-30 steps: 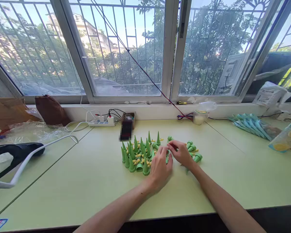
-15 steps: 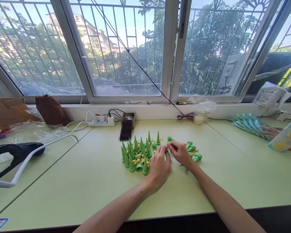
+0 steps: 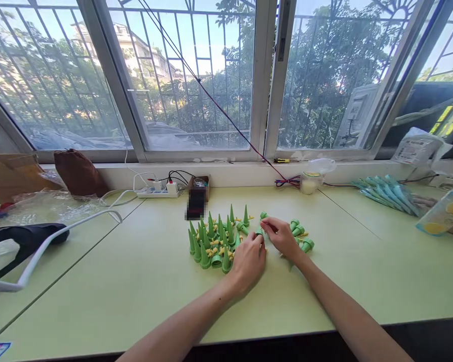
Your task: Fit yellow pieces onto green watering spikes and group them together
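While left hand and right hand curl close, can't tell whether either grip holds anything; loose spike nearer right, at its three o'clock, axis one-to-seven; upright spikes at left's ten.

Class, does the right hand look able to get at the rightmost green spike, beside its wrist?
Probably yes: the rightmost green spike shows its wide end uncovered, though the right hand, close to the left hand, would first have to draw back.
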The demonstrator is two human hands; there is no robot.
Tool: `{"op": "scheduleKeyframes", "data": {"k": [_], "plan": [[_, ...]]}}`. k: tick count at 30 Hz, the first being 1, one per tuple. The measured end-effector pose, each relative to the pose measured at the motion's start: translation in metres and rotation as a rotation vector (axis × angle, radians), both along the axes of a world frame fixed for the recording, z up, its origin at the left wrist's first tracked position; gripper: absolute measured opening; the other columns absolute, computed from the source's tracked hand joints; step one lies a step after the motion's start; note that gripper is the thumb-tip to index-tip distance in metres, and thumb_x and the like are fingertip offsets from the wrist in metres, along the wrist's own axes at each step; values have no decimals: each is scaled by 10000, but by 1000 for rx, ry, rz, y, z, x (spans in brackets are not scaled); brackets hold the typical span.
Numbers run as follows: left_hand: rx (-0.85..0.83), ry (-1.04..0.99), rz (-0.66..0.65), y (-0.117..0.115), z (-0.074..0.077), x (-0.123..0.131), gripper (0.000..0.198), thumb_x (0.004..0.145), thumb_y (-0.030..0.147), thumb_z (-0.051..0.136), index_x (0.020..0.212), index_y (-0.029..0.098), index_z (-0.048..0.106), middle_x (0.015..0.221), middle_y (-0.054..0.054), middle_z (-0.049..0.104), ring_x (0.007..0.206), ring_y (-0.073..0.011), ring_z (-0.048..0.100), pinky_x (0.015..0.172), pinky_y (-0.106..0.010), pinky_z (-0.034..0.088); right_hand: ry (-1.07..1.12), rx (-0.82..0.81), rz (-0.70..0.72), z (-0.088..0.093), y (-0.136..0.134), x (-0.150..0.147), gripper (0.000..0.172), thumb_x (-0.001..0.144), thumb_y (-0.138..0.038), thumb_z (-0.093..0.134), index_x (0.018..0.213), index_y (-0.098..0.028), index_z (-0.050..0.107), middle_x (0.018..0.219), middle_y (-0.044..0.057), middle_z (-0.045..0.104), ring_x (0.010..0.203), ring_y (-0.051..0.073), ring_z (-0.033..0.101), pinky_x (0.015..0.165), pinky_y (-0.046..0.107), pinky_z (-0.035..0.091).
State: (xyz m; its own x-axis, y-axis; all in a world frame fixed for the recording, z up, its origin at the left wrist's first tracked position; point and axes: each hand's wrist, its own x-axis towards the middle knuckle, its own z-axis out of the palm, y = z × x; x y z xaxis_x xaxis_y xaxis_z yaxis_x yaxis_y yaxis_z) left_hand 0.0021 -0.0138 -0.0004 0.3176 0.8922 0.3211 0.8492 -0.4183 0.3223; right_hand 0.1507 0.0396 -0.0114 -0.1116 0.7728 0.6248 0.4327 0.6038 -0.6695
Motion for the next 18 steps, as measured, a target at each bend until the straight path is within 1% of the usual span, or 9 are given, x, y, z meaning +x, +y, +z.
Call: {"op": "scheduleKeyframes", "data": {"k": [4,7,12,18], "plan": [[-17,-5,-39,-2,2,0,220,988,164,443,943,208,654,1000,-49,676,822,-195,652,653,-300,381,-7,23,-2,1,0,1,228,954,-312,573,810,-187,698,737,31,680,643,162,583,615,262,444],[-38,-8,-58,-2,1,1,232,987,164,432,955,214,657,978,-48,690,824,-199,658,667,-297,396,-11,21,-13,2,0,1,225,956,-320,575,845,-184,715,764,44,700,645,167,594,617,272,460],[-50,-20,-92,0,-3,0,232,984,168,424,975,203,653,997,-66,693,858,-210,667,733,-305,441,-19,10,-23,1,0,1,229,961,-319,560,931,-173,734,838,68,739,640,169,612,617,282,483],[-43,-52,-117,0,-6,-1,218,965,179,447,1033,203,653,1046,-85,686,916,-229,670,788,-323,471,-45,-13,-25,-1,1,1,230,946,-291,553,962,-161,741,842,77,746,619,168,612,611,287,484]]}}
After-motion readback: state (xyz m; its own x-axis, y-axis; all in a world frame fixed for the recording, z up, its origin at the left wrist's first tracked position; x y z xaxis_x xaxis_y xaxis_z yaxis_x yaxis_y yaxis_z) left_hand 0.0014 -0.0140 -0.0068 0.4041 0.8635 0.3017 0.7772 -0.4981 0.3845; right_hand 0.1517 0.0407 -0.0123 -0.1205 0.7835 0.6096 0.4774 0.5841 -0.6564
